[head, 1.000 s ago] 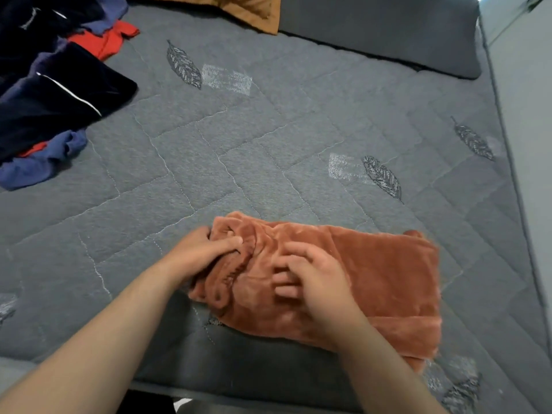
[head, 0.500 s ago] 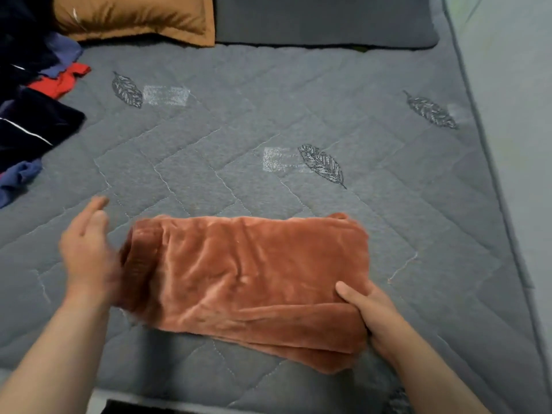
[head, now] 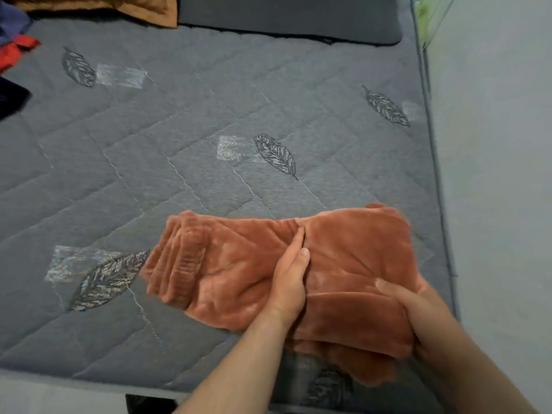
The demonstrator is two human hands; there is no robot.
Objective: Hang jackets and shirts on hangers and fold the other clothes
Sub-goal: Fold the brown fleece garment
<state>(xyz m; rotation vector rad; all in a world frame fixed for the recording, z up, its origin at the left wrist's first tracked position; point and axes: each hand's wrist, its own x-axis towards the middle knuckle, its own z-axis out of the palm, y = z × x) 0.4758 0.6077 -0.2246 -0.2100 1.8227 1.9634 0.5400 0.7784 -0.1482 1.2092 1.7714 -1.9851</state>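
A rust-orange fleece garment (head: 260, 264), plush and velvety with a soft sheen, lies folded into a thick, roughly rectangular bundle at about five o'clock on the bed, close to its near edge. A ribbed, gathered band shows at the bundle's nine o'clock end, where several layers stack in rounded folds. The left hand (head: 288, 276) lies edge-down across the middle of the fleece, fingers straight and together, pressing a crease into the pile. The right hand (head: 415, 309) grips the bundle's four o'clock corner, thumb on top and fingers curled underneath the layers. Beneath them spreads a grey quilted bedspread (head: 185, 135), stitched in zigzag lines with embroidered leaf shapes. At twelve o'clock lies a flat dark grey pillow (head: 286, 16), beside it at eleven a tan cushion (head: 140, 8). Red, blue and dark clothes (head: 13, 52) are heaped at ten o'clock.
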